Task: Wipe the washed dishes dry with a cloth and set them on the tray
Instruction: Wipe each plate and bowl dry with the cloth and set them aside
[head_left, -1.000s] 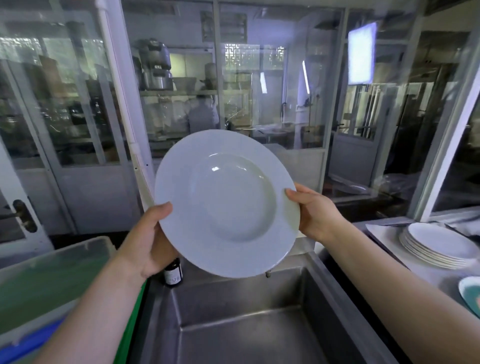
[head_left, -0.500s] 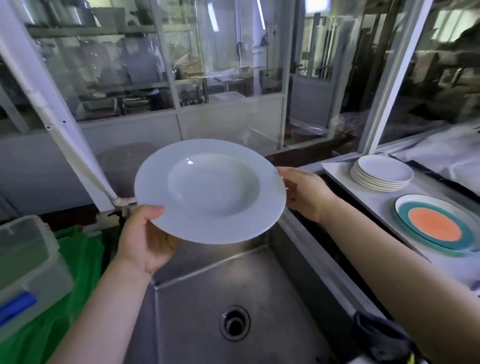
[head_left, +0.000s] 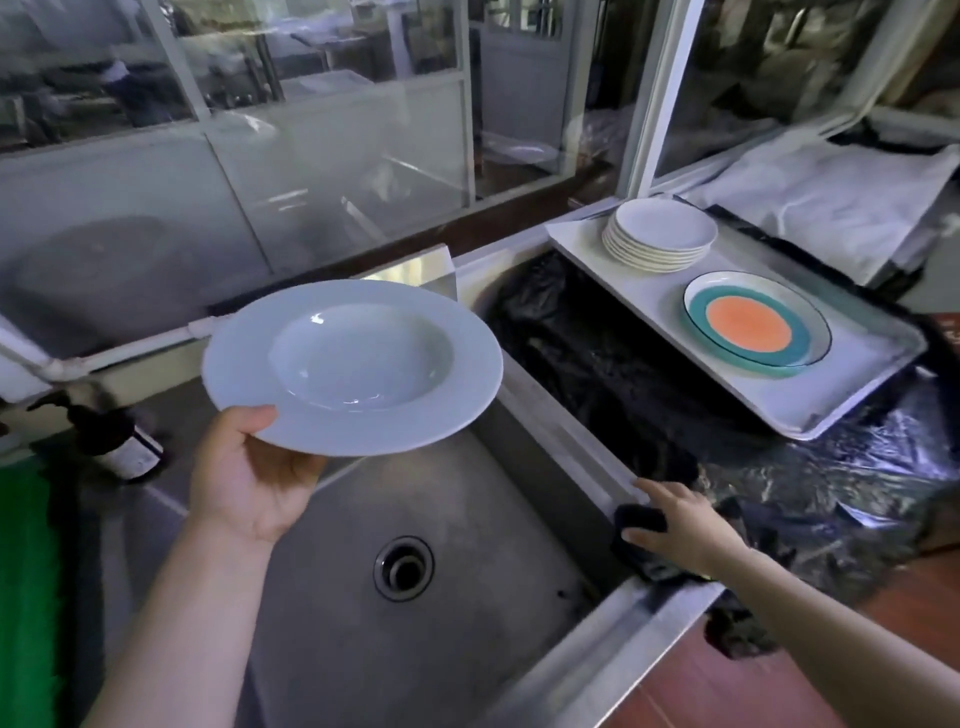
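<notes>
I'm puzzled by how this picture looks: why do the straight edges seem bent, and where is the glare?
Head view: the wide-angle lens bows the window frames and sink rim; small highlights glint in the white soup plate; the black plastic sheet shines; the background behind the glass is hazy with reflections.

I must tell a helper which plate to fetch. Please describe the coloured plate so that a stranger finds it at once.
Look right of the steel sink, where a white tray rests. Two things lie on it: a stack of plain white plates at the far end and one single plate nearer. It alone has an orange centre and a teal ring.
</notes>
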